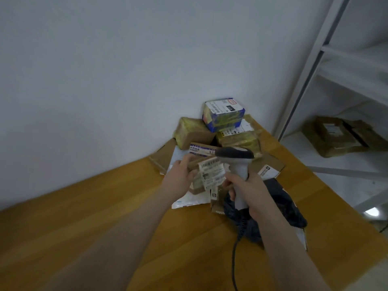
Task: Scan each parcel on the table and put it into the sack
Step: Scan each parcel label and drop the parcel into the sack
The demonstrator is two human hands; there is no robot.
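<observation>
- Parcel [210, 175], a small brown box with a white barcode label facing up, is gripped by the left hand [181, 179], thumb on its near side and fingers curled over its far left edge.
- Scanner [235, 154] is clenched in the right hand [251, 189], whose fingers wrap its pale handle. Its dark head sits just above the label, right of the left fingertips.
- A coiled cable [238, 242] drops below the right fist.
- Beyond both hands' fingers, a blue-wrapped box [223, 114] tops brown boxes [193, 131] piled against the wall [105, 80].
- Beneath the right wrist lies what looks like a dark plastic mailer [291, 208], too blurred to be sure.
- Everything rests on a wooden table [84, 227].
</observation>
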